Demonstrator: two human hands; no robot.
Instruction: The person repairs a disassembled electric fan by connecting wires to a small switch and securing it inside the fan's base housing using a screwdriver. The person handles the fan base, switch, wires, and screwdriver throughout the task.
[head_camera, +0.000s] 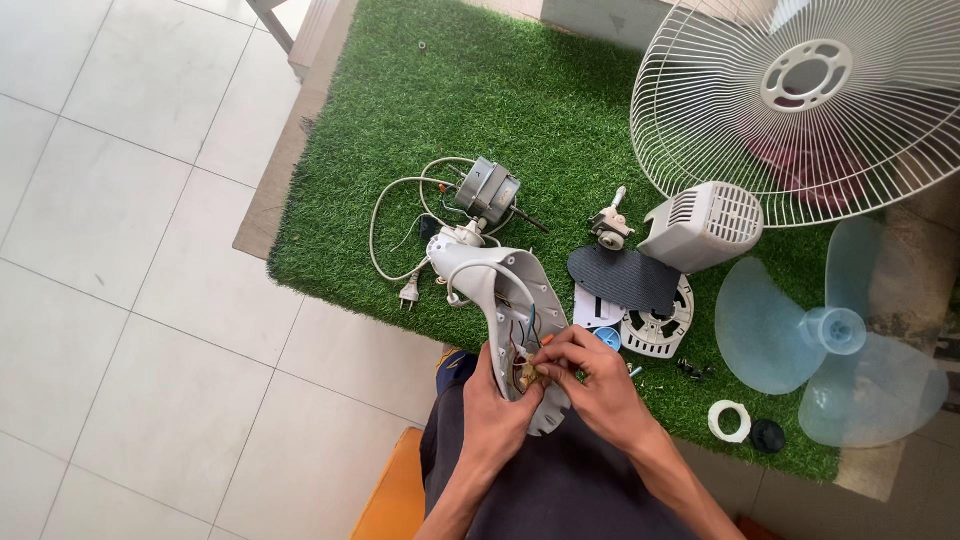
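while the left hand clamps the fan housing steady, the right hand pinches its wires, just below the motor.

Mat: green artificial-grass mat, rectangular, spanning upper centre to lower right.
Guard: white round wire fan guard, upper right, overhanging the mat edge.
Blade: translucent pale-blue three-lobed fan blade, right of centre, below the guard.
Rear cover: white slotted plastic motor cover, just below the guard's rim.
Plate: black flat plastic plate, centre, left of the cover.
Ring: white plastic ring nut, lower right, beside a black round cap.
Floor: white square-tiled floor, left half.
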